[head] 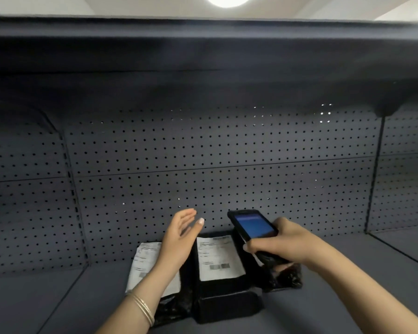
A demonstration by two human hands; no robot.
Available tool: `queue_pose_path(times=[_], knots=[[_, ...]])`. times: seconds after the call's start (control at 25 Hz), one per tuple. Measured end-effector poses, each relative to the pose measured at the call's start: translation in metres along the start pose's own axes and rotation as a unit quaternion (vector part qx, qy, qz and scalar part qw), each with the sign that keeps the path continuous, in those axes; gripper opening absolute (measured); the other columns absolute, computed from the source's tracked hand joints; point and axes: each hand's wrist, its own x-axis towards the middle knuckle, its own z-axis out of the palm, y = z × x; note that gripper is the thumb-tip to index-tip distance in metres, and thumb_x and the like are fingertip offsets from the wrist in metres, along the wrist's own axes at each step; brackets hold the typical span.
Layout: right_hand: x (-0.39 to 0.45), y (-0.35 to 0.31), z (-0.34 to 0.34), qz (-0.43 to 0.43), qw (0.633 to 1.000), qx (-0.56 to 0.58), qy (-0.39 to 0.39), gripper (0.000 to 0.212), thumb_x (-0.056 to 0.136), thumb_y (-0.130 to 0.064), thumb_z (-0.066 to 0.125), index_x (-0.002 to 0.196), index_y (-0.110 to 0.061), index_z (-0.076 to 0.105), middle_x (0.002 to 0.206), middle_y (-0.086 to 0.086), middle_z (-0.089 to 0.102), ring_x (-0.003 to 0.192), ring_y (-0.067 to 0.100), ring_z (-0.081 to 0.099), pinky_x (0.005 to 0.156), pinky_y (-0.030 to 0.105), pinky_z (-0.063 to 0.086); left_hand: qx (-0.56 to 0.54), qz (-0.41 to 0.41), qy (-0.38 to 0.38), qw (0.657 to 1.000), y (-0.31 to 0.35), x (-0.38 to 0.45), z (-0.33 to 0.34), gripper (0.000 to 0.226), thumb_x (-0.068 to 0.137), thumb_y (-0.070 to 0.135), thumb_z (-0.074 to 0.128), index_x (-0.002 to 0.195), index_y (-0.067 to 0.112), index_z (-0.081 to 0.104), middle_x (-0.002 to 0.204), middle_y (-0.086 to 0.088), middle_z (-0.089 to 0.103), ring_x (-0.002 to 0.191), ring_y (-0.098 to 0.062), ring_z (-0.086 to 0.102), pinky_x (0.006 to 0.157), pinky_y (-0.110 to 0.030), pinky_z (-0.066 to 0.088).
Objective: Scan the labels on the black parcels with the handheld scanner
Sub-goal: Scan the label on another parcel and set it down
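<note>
I can't read either white label [219,257]: print blurred. Left of it, my left hand [176,239] covers the second label [143,261].

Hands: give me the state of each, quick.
Left hand: open, empty, raised above the black parcels.
Right hand: closed around the handheld scanner, screen lit.

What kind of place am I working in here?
Probably a stockroom or parcel pickup point: dark metal shelving with a pegboard back panel, black parcels bearing white shipping labels, and a handheld scanner in the right hand.
</note>
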Motion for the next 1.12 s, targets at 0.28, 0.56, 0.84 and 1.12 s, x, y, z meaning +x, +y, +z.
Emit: queue_pose_path(times=[0.28, 0.56, 0.84, 1.12], knots=[[0.05, 0.08, -0.084, 0.009, 0.999, -0.03, 0.032, 0.078, 0.053, -0.045, 0.084, 0.113, -0.007, 0.052, 0.065, -0.004, 0.063, 0.054, 0.012, 0.056, 0.052, 0.024, 0.044, -0.009, -0.009, 0.011, 1.0, 0.01, 0.003, 0.109, 0.032, 0.086, 0.03, 0.064, 0.117, 0.025, 0.056, 0.126, 0.011, 0.059, 0.119, -0.003, 0.053, 0.098, -0.019, 0.04], [0.09, 0.142, -0.121, 0.022, 0.998, -0.055, 0.023, 0.069, 0.07, -0.038, 0.082, 0.116, -0.006, 0.043, 0.074, -0.006, 0.059, 0.063, 0.002, 0.053, 0.046, 0.018, 0.039, -0.011, -0.023, 0.049, 0.998, 0.008, 0.005, 0.178, 0.026, 0.085, 0.026, 0.066, 0.11, 0.026, 0.059, 0.122, 0.008, 0.062, 0.117, -0.003, 0.056, 0.097, -0.019, 0.04], [0.112, 0.178, -0.105, 0.066, 0.991, -0.112, -0.009, 0.114, 0.047, -0.052, 0.077, 0.137, 0.001, 0.033, 0.133, 0.014, 0.058, 0.11, 0.022, 0.063, 0.076, 0.029, 0.056, -0.003, -0.033, 0.076, 0.997, 0.005, 0.003, 0.191, 0.023, 0.085, 0.025, 0.066, 0.106, 0.027, 0.06, 0.119, 0.008, 0.063, 0.116, -0.004, 0.057, 0.098, -0.022, 0.04], [0.104, 0.182, -0.072, 0.059, 0.983, -0.17, 0.017, 0.095, 0.07, -0.056, 0.077, 0.136, -0.002, 0.034, 0.136, 0.013, 0.043, 0.123, 0.027, 0.056, 0.097, 0.031, 0.05, -0.009, -0.036, 0.079, 0.996, 0.005, 0.003, 0.196, 0.023, 0.085, 0.02, 0.066, 0.106, 0.022, 0.061, 0.118, 0.005, 0.065, 0.114, -0.004, 0.058, 0.101, -0.024, 0.041]])
